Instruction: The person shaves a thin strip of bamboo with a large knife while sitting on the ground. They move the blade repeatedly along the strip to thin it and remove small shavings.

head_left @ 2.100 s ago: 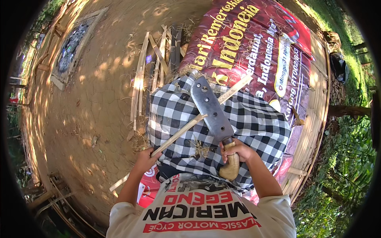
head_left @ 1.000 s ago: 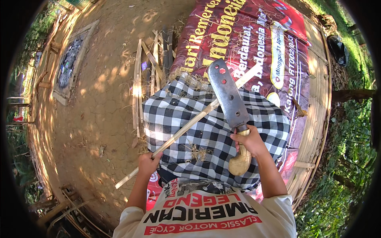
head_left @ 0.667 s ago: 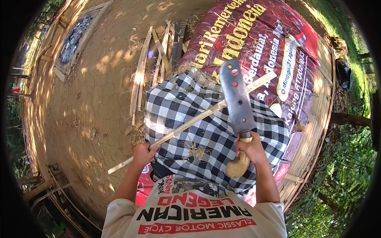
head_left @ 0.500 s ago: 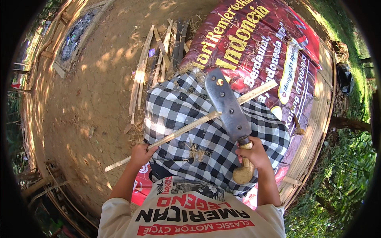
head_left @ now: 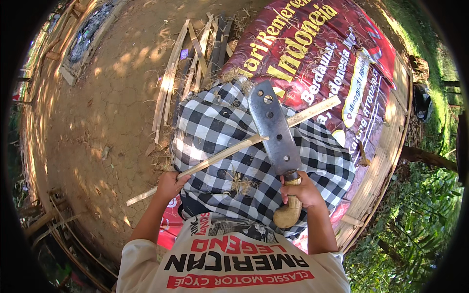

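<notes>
My left hand is closed round the lower part of a long pale split-bamboo strip. The strip slants up to the right across my lap and passes under a broad blade. My right hand grips the curved wooden handle of a cleaver-like knife, whose wide grey blade has several round holes. The blade lies over the strip, and a small curl of shaving shows at its left edge. A black-and-white checked cloth covers my lap, with a tuft of thin shavings on it.
Several split strips and dark slats lie on the bare ground ahead. A dark red printed banner strewn with shavings covers a bamboo platform on the right. A framed ash pit is at the far left, and green plants grow at the right.
The knife and my right hand have shifted slightly left and toward the strip's lower end. My left hand still holds the strip, a little further left.
</notes>
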Demonstrator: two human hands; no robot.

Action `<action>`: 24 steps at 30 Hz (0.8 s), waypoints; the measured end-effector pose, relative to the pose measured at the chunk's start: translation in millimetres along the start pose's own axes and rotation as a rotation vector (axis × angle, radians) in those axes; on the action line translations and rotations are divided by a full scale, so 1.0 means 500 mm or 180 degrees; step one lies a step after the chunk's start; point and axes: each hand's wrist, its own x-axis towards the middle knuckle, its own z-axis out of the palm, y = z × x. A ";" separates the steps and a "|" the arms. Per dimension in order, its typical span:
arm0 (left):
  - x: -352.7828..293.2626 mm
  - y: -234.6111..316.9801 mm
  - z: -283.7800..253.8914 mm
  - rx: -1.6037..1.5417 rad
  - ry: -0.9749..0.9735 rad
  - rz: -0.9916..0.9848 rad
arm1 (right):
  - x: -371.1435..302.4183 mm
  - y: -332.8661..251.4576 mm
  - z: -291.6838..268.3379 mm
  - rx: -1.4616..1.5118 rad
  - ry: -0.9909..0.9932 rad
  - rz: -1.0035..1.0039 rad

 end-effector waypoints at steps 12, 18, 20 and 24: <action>-0.004 0.014 -0.017 0.0076 -0.0036 0.0034 | 0.034 0.091 0.007 0.0730 -0.0280 -0.0139; 0.004 0.001 -0.009 0.0054 -0.0095 0.0078 | 0.036 0.103 0.003 0.1391 -0.0814 -0.0067; 0.008 0.015 -0.015 -0.0061 -0.0112 0.0147 | 0.048 0.140 0.010 0.2457 -0.1608 0.0057; 0.003 0.008 -0.001 -0.0275 -0.0017 0.0007 | 0.054 0.074 0.072 0.1069 -0.1042 -0.0392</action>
